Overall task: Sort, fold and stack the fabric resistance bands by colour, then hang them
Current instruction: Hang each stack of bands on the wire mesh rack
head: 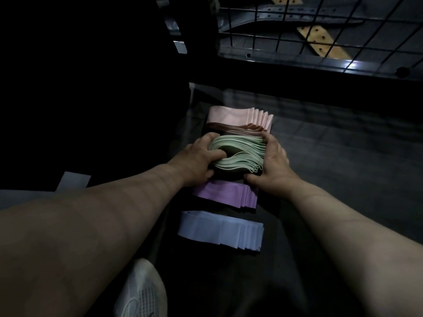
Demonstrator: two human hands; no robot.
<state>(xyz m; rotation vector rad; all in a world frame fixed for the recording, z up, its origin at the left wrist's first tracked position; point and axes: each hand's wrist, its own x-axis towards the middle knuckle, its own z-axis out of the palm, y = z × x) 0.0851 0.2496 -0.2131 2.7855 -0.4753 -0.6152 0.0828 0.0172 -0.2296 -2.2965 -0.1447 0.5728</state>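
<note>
Folded pink fabric band stack (238, 117), purple stack (224, 193), pale blue stack (219, 229) lay sorted. My left hand (201, 159) and right hand (272, 163) gripped loose pale green band bundle (239, 154) at its ends. Hanging not yet begun, I judged.

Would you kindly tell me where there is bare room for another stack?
Bare dark surface lies right of the column, up to the wire mesh rack. The column is crowded: pink fabric band stack, green fabric band stack gripped by left hand and right hand, purple fabric stack, pale blue fabric stack.
</note>
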